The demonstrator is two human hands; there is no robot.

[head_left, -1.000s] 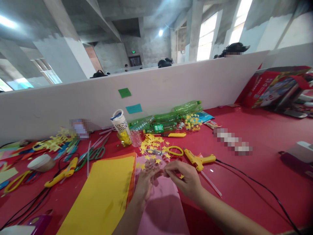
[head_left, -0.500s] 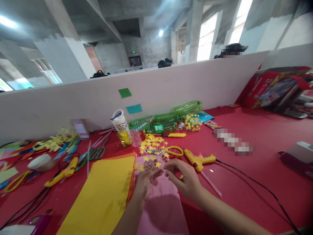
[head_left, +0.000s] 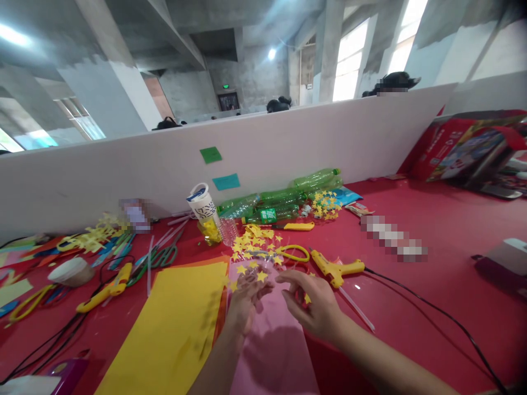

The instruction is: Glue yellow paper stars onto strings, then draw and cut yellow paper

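Observation:
My left hand (head_left: 246, 307) is closed around a clear plastic piece with yellow paper stars (head_left: 262, 276) on it, held over a pink sheet (head_left: 275, 351). The fingers partly hide this piece, so its full shape is unclear. Just to its right, my right hand (head_left: 315, 302) has its thumb and bent fingers apart, and I see nothing held in them. Beyond both hands lies a heap of loose yellow stars (head_left: 251, 241). Yellow-handled scissors (head_left: 297, 253) and a yellow glue gun (head_left: 337, 270) rest close by my right hand.
Left of the pink sheet is a stack of yellow paper (head_left: 168, 323). Green plastic bottles (head_left: 284, 197) and a white cup (head_left: 201, 203) stand or lie along the white partition (head_left: 102, 181). A second glue gun (head_left: 105, 291) and green scissors (head_left: 158, 258) lie left. A black cord (head_left: 448, 323) crosses the right side.
The starred plastic piece has turned slightly in my left hand. My right hand has shifted a little, with its fingers a bit further apart.

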